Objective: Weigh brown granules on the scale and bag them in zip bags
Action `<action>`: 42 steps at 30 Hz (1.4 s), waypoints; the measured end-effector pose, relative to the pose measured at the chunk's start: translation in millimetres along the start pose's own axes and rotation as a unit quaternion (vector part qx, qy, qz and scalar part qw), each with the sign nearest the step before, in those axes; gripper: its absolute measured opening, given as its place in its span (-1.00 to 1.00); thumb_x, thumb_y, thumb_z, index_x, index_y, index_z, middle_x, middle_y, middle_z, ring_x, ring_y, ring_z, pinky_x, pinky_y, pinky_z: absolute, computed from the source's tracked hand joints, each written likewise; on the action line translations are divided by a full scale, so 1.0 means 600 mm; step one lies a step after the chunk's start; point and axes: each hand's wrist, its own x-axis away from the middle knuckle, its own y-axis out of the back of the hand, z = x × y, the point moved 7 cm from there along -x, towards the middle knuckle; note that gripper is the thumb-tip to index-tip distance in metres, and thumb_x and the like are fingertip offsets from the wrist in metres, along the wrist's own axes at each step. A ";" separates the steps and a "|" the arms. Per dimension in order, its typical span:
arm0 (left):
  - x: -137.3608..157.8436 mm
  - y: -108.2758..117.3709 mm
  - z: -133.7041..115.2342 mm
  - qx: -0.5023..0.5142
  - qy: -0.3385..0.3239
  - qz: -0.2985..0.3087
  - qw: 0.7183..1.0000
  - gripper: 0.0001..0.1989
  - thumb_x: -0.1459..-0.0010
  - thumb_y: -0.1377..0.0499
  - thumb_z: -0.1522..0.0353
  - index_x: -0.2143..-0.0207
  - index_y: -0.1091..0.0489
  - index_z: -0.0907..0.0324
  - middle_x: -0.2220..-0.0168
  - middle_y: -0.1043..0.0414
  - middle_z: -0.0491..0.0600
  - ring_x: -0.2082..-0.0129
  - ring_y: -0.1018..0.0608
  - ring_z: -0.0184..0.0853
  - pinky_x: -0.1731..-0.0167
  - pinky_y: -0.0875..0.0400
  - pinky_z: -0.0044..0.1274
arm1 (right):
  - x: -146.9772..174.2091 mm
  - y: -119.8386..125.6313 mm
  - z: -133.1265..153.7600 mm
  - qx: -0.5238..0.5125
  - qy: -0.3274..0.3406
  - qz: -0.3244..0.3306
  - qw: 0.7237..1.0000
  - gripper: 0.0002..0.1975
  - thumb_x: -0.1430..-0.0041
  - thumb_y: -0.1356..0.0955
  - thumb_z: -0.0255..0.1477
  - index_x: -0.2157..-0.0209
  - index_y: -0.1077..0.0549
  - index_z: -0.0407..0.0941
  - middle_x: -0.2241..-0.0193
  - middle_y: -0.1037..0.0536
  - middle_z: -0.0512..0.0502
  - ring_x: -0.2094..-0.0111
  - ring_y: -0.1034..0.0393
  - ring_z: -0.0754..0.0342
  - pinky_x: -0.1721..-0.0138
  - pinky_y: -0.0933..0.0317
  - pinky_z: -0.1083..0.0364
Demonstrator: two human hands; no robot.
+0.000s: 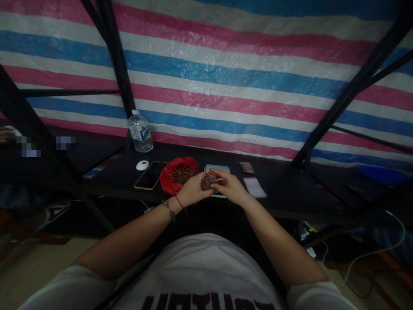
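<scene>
My left hand (192, 189) and my right hand (232, 188) meet over the desk, their fingers closed on a small clear plastic bag (208, 182) with brownish contents. Partly hidden beneath them is a flat silver-white device (217, 167) that looks like a small scale. Just left of my left hand, a red plastic bag (166, 180) stands open, full of small brown pieces (184, 173). To the right of my right hand lie a filled clear packet (247, 167) and, nearer me, flat whitish zip bags (255, 187).
Left of the red bag lie a phone (150, 175) and a white computer mouse (142, 165). Behind them a large clear bottle (140, 132) stands upright. Black metal frame bars (118, 60) slant up on both sides, before a striped plastic sheet (219, 82). Another person's hand (4, 134) shows far left.
</scene>
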 end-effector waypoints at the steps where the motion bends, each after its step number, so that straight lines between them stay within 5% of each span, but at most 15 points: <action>1: 0.000 0.000 -0.001 0.009 0.003 -0.001 1.000 -0.68 -0.01 -0.24 0.27 0.17 -0.35 0.19 0.31 -0.48 -0.03 0.37 -0.53 -0.30 0.35 -0.37 -0.51 | 0.000 0.001 0.002 -0.007 0.002 -0.003 1.000 -0.44 -0.03 -0.41 -0.50 -0.11 -0.39 0.02 -0.06 -0.47 -0.10 0.07 -0.47 0.01 0.04 -0.37 0.02; 10: -0.007 0.002 0.018 0.083 0.021 -0.031 0.996 -0.63 -0.02 -0.25 0.19 0.18 -0.33 0.21 0.29 -0.46 -0.03 0.34 -0.51 -0.31 0.33 -0.38 -0.51 | -0.003 0.017 -0.002 -0.037 0.016 -0.061 0.997 -0.48 -0.02 -0.43 -0.45 -0.07 -0.41 -0.01 0.03 -0.50 -0.14 0.04 -0.45 -0.02 0.02 -0.36 -0.02; 18: -0.006 -0.003 0.020 0.094 0.020 -0.020 0.995 -0.63 -0.01 -0.25 0.22 0.16 -0.34 0.21 0.27 -0.46 -0.02 0.32 -0.51 -0.30 0.31 -0.37 -0.50 | 0.000 0.007 0.007 -0.035 0.032 -0.025 0.999 -0.46 -0.08 -0.40 -0.44 -0.13 -0.36 0.04 -0.10 -0.44 -0.12 -0.08 -0.37 -0.04 -0.09 -0.28 -0.08; 27: -0.004 -0.006 0.024 0.119 0.004 -0.023 0.993 -0.60 -0.01 -0.26 0.21 0.14 -0.33 0.22 0.24 -0.44 0.00 0.27 -0.50 -0.27 0.23 -0.38 -0.47 | 0.002 0.013 0.011 -0.036 0.043 -0.063 0.996 -0.56 -0.12 -0.39 -0.35 -0.07 -0.42 0.01 -0.08 -0.46 -0.13 -0.04 -0.39 -0.05 -0.09 -0.27 -0.08; 32: -0.004 0.004 0.026 0.177 0.031 -0.045 0.983 -0.64 -0.01 -0.25 0.26 0.15 -0.31 0.21 0.25 -0.43 0.00 0.29 -0.49 -0.29 0.23 -0.37 -0.47 | -0.005 0.037 -0.016 -0.114 0.013 -0.140 0.984 -0.44 -0.03 -0.44 -0.31 -0.10 -0.35 -0.01 0.02 -0.49 -0.16 0.02 -0.42 -0.04 -0.02 -0.32 -0.05; 37: -0.005 0.027 0.014 0.257 -0.019 -0.061 0.964 -0.61 -0.02 -0.24 0.28 0.10 -0.28 0.20 0.30 -0.40 -0.03 0.29 -0.47 -0.32 0.22 -0.34 -0.50 | -0.011 0.066 -0.073 -0.173 -0.037 -0.216 0.960 -0.34 0.03 -0.45 -0.27 -0.13 -0.31 -0.05 -0.01 -0.44 -0.19 0.09 -0.43 -0.02 0.00 -0.30 -0.06; 42: -0.009 0.042 0.023 0.291 -0.008 -0.109 0.951 -0.59 0.00 -0.26 0.29 0.11 -0.27 0.20 0.35 -0.40 -0.06 0.35 -0.46 -0.37 0.28 -0.33 -0.52 | -0.013 0.089 -0.119 -0.064 -0.039 -0.238 0.968 -0.40 0.03 -0.43 -0.34 -0.10 -0.36 -0.06 0.12 -0.49 -0.14 0.12 -0.42 -0.01 0.04 -0.30 -0.06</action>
